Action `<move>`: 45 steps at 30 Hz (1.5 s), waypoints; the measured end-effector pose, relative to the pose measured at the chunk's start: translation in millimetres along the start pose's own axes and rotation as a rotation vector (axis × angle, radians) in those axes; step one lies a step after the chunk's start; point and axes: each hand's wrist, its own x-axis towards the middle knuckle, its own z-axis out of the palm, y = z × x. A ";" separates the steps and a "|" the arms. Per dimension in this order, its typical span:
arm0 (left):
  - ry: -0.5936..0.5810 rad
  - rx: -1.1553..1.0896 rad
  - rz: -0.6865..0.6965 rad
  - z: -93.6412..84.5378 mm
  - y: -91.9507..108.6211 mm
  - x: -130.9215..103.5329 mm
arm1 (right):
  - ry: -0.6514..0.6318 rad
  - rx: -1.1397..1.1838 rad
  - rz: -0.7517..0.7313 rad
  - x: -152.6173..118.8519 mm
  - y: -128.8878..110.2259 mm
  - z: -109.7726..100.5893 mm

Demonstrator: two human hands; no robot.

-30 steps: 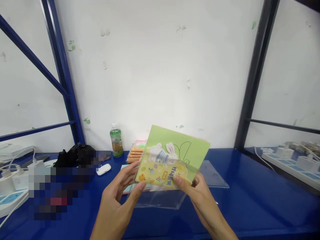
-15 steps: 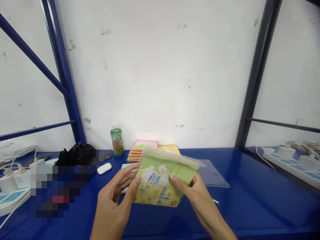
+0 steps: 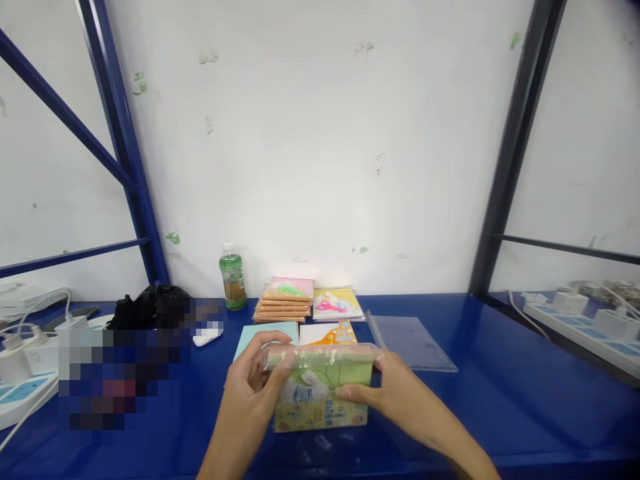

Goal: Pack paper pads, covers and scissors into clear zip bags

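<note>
Between both hands I hold a green and yellow paper booklet (image 3: 320,403) in a clear plastic sleeve, with a rabbit printed on its front. My left hand (image 3: 260,380) grips the sleeve's upper left corner, thumb in front and fingers behind. On the right side, my right hand (image 3: 385,390) pinches it with the thumb across the front. The sleeve's pinkish top edge is toward the wall. Behind it on the table lie a light blue sheet (image 3: 253,337) and a white card with orange scissors (image 3: 330,335), both partly hidden by the booklet.
At the back sit a stack of orange-edged packs (image 3: 283,307) and a yellow pack with pink scissors (image 3: 335,305). An empty clear sleeve (image 3: 415,343) lies to the right. A green-labelled bottle (image 3: 233,277), a white case (image 3: 207,337) and power strips (image 3: 595,327) stand around.
The booklet has come down and been levelled from its tilt. My left hand has shifted to its upper corner. The scissors and packs behind now show more.
</note>
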 end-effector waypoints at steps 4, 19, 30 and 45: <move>-0.027 0.068 0.025 -4.4 -4.5 1.8 | -0.041 -0.227 0.049 -7.7 21.2 -35.9; 0.045 0.096 0.046 -4.0 -0.3 3.9 | -0.017 -0.554 0.363 -20.2 83.5 -84.5; -0.025 0.120 0.015 -5.3 -5.1 2.2 | 0.129 -0.205 -0.023 -27.6 -10.4 -63.7; -0.176 0.086 -0.028 -8.3 -1.3 -0.5 | 0.290 -0.567 -0.373 -14.0 -10.7 -6.3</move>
